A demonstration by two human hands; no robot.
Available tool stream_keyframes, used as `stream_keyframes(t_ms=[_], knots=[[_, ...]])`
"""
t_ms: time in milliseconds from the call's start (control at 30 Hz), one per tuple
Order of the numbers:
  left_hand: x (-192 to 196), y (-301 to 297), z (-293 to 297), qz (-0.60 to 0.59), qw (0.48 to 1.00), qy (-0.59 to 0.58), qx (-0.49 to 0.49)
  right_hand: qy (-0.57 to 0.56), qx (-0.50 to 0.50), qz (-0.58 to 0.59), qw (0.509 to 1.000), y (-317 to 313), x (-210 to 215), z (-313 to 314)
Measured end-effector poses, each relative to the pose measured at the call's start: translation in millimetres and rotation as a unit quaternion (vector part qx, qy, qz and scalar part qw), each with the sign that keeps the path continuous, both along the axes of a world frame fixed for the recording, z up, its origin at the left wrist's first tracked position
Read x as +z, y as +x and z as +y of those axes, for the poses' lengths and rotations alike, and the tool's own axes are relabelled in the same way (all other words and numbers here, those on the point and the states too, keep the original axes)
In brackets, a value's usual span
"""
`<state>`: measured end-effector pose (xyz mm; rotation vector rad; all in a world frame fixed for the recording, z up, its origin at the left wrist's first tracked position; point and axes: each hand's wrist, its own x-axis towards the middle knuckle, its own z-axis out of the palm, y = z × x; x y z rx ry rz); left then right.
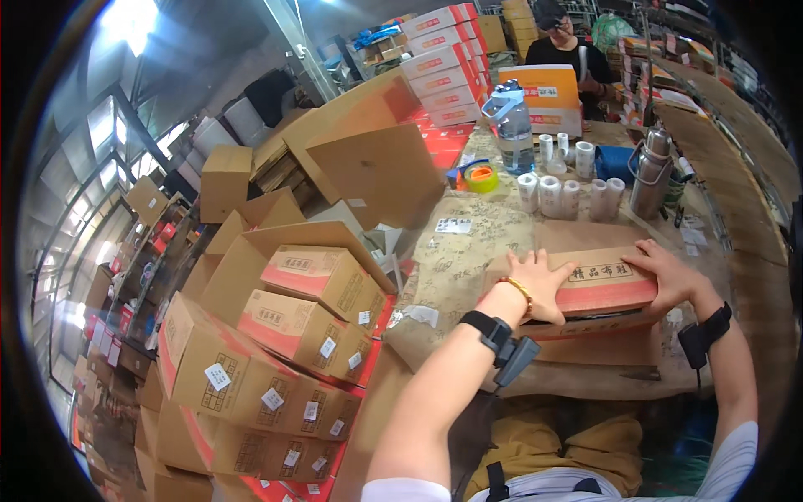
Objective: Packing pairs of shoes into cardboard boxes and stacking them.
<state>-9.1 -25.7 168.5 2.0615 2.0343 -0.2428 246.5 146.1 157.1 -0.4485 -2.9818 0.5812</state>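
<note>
A brown cardboard shoebox (606,294) with a red band and dark printing lies on the paper-covered table in front of me. Its lid is on, and a narrow dark gap shows under the front edge. My left hand (534,286) lies on the left part of the lid, fingers spread on top and thumb at the front edge. Around the lid's right end my right hand (669,274) is holding on, fingers on top and thumb lower. A bracelet and a black strap circle my left wrist; another black strap is on the right. The contents are hidden.
Left of the table, a large open carton (335,230) holds several similar boxes (309,330). Beyond my hands stand white rolls (549,194), a water bottle (512,134), a steel flask (651,176) and tape (481,177). A person (577,50) is at the far end.
</note>
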Motion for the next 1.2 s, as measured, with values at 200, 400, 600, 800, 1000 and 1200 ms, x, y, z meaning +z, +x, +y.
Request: stream_keyframes(t_ms=[200,400,600,800,1000,1200], knots=[[-48.8,1.7,-24.9,0.021,0.978,0.209,-0.001,0.187,-0.021,0.106,0.976,-1.2,-41.9,-17.5],[-42.5,35.3,-54.4,0.002,0.945,0.326,-0.035,-0.222,-0.202,0.421,0.856,43.3,-93.2,-17.9],[-77.9,32.6,-89.7,-0.076,0.893,0.438,-0.067,-0.609,-0.120,0.436,0.651,63.4,-70.0,-23.0],[-72.6,44.8,-83.1,-0.063,0.926,0.372,-0.011,-0.620,-0.281,0.319,0.659,54.6,-128.1,-1.3],[-101.4,70.4,-122.4,0.006,0.935,0.355,-0.012,-0.632,-0.270,0.318,0.653,69.1,-102.6,-45.2],[-149.8,66.3,-130.6,-0.174,0.761,0.595,0.193,-0.607,-0.107,0.424,0.664,31.4,-69.3,-95.5]])
